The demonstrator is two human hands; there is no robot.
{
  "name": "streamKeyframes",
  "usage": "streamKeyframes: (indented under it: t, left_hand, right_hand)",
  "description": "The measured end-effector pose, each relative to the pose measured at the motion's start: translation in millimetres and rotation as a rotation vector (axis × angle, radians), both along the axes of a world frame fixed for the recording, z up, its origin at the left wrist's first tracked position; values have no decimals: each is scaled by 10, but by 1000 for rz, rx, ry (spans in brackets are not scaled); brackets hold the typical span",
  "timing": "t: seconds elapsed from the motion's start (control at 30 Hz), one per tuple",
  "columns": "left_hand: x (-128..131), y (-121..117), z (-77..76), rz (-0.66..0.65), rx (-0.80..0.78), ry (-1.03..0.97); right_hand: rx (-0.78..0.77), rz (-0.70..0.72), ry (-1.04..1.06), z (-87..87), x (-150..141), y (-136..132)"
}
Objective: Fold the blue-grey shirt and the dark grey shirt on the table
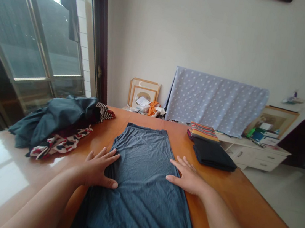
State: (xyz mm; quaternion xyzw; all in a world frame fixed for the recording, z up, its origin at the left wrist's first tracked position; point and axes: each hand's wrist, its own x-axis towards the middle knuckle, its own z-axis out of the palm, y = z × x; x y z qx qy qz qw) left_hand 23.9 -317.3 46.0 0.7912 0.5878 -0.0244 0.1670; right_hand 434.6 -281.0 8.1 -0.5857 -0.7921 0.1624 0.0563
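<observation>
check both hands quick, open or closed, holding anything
Left hand: open, flat on the blue-grey knit garment, holding nothing.
Right hand: open, at the garment's edge, holding nothing.

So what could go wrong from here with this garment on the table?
The left hand presses on the creased blue-grey garment, so it could drag the wrinkles deeper. The right hand, at the garment's edge, might nudge the folded dark cloth beyond it. The heap of clothes sits close on the left and could slump toward the garment.
</observation>
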Motion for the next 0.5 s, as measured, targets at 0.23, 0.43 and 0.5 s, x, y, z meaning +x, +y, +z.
streamKeyframes:
  t: [0.23,0.43,0.5]
  left_hand:
    - [41,-60,93,21,-1,7]
    - [107,-109,237,25,12,34]
    - [148,-174,282,27,25,21]
  right_hand:
    - [-71,28,4,-12,28,-3]
    - [-118,13,-25,62,13,41]
    - [-127,12,-41,132,8,24]
